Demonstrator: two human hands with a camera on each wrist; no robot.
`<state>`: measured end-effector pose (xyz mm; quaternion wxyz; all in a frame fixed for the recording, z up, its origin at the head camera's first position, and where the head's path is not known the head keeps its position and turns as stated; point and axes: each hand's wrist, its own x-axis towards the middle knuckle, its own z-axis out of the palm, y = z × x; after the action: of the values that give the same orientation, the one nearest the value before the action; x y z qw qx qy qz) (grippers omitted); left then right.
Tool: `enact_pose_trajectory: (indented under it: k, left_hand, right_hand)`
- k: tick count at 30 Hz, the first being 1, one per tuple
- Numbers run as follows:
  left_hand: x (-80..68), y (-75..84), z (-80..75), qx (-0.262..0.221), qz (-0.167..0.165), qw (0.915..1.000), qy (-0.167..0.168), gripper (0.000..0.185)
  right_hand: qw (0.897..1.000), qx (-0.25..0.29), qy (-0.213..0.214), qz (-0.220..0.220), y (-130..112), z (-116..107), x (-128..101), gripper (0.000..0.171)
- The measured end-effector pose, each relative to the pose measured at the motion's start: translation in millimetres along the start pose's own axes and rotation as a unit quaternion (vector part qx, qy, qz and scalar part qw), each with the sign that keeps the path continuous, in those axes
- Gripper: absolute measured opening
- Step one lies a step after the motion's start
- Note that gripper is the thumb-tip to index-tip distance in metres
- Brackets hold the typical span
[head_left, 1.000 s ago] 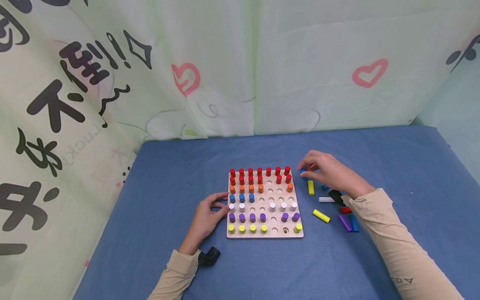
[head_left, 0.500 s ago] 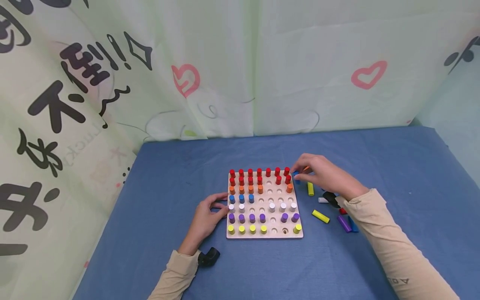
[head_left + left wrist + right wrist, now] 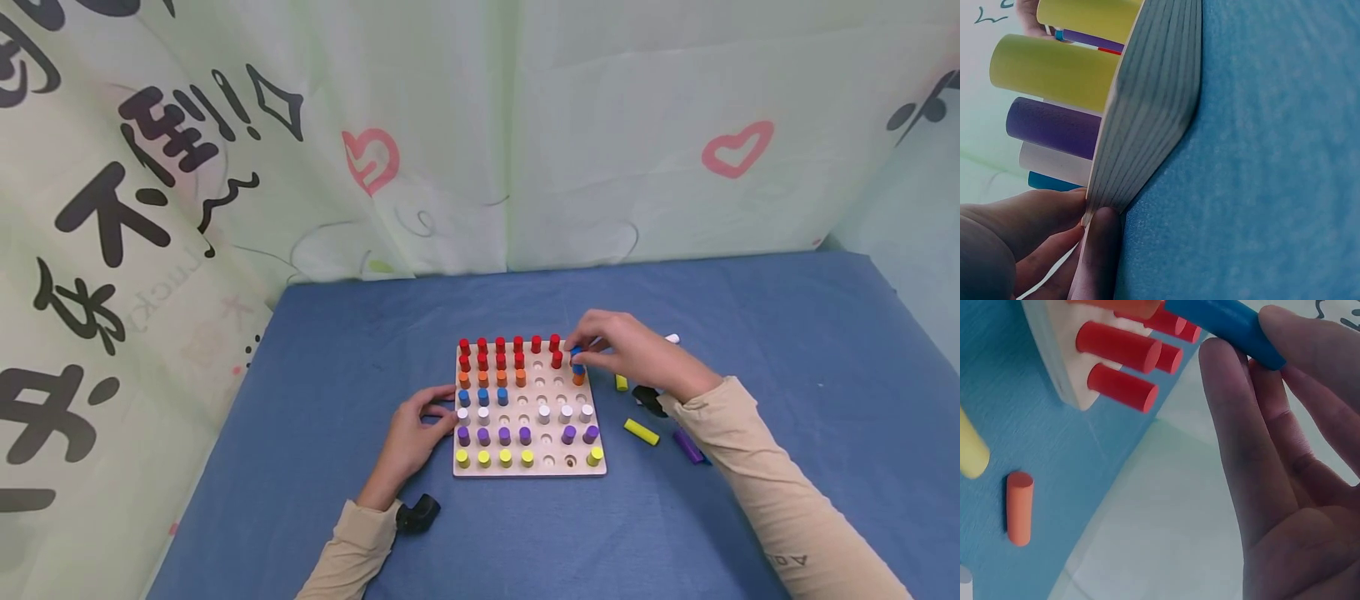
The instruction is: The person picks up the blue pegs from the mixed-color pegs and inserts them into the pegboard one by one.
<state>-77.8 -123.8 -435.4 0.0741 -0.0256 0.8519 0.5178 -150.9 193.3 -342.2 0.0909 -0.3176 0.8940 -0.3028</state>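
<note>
My right hand [image 3: 626, 346] pinches a blue peg [image 3: 1229, 325] between thumb and fingers, above the right side of a wooden peg board [image 3: 487, 472]. In the head view the blue peg overlaps the orange peg at the row's right end. My left hand [image 3: 411, 433] rests on the board's left edge, its thumb and fingertips touching the rim in the left wrist view. The board carries rows of red, orange, blue, white, purple and yellow pegs [image 3: 463, 458], with bare holes [image 3: 560, 400] mostly toward the middle and right. My right fingers hide the upper right corner pegs.
Loose pegs lie on the blue cloth right of the board: a yellow peg [image 3: 642, 432], a purple peg [image 3: 688, 447], a white peg [image 3: 672, 338] and an orange peg [image 3: 1020, 509]. My right forearm covers others. A printed curtain [image 3: 555, 167] hangs behind the table.
My right hand has moved left with the blue peg, from beside the board to above its right edge, and the peg now points down more steeply. My left hand has stayed put.
</note>
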Motion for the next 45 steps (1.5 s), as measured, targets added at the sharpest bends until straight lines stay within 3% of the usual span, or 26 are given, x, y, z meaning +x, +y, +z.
enact_pose_trajectory:
  k: [23, 45]
  left_hand:
    - [-0.8, 2.4, -0.5, 0.004, -0.005, 1.0, 0.004, 0.039]
    - [0.8, -1.5, 0.9, -0.001, 0.001, 1.0, 0.005, 0.039]
  right_hand:
    - [0.999, -0.016, -0.035, -0.024, -21, 13, 17, 0.017]
    - [0.996, 0.024, -0.069, -0.055, -36, 25, 30, 0.014]
